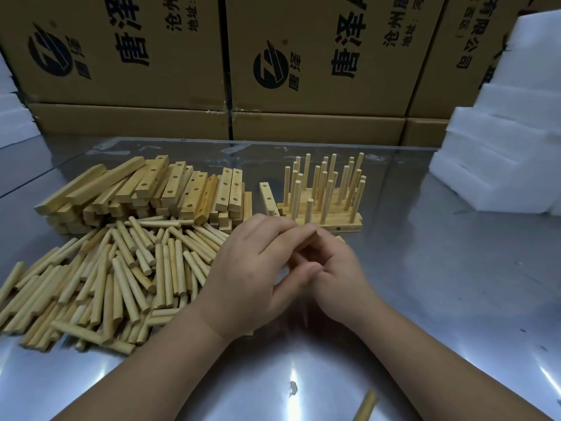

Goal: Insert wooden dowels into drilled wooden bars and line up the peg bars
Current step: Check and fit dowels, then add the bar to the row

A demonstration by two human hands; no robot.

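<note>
Two hands touching, fingers curled | left hand [252,268] pinches dowel [317,236] | right hand [337,275] grip unclear

A shiny metal worktop [440,284] runs back to a wall of brown cardboard boxes [121,56] printed with a black round logo and Chinese characters. These stand on a lower row of flatter boxes [136,123]. White foam blocks [501,153] are stacked in steps at the right, and more foam [12,117] shows at the left edge.
</note>
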